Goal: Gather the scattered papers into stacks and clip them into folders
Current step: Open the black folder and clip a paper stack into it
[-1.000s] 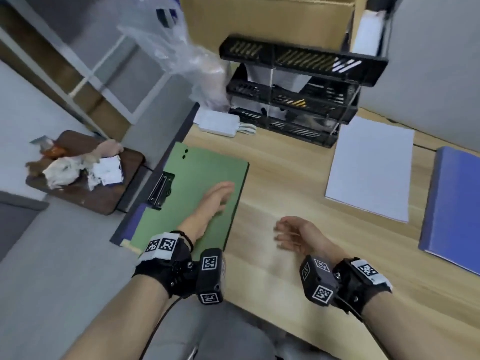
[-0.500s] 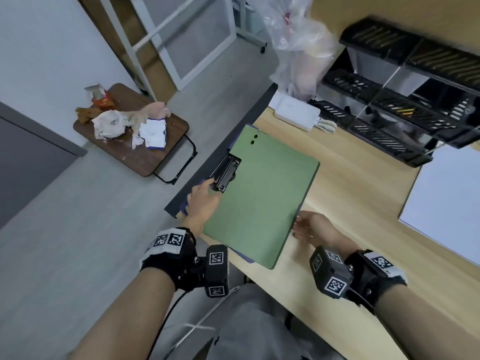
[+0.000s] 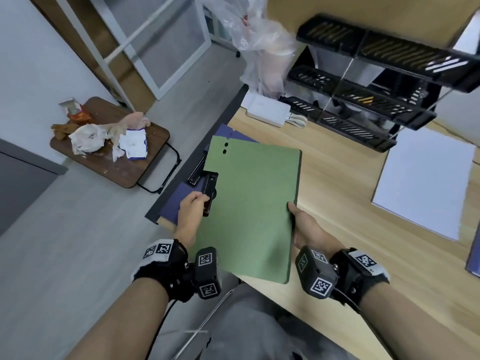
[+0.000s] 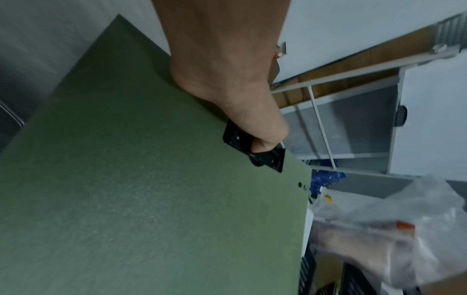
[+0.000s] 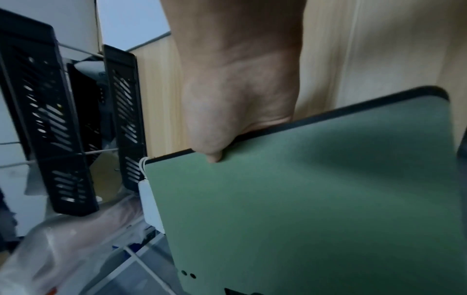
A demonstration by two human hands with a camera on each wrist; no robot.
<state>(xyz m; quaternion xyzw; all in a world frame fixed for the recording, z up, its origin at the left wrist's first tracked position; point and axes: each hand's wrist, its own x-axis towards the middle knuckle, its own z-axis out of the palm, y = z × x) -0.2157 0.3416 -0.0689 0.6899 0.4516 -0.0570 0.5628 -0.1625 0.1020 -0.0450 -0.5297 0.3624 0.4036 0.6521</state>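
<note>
A green clipboard folder (image 3: 249,203) is tilted up off the left end of the wooden desk (image 3: 335,193). My left hand (image 3: 191,211) grips its black clip (image 3: 209,188) at the left edge; the left wrist view shows the thumb curled over the clip (image 4: 262,155). My right hand (image 3: 301,224) holds the folder's right edge, thumb on top (image 5: 215,157). A purple folder (image 3: 174,203) with its own black clip lies under the green one. A white stack of paper (image 3: 426,183) lies flat on the desk to the right.
A black tiered letter tray (image 3: 368,81) stands at the back of the desk, with a white box (image 3: 268,111) and a plastic bag (image 3: 262,48) beside it. Another blue folder edge (image 3: 474,261) shows far right. A small littered side table (image 3: 111,149) stands on the floor left.
My left hand went from lying flat on the green folder to gripping its clip. My right hand came over and took the folder's right edge, and the folder lifted and slid toward me.
</note>
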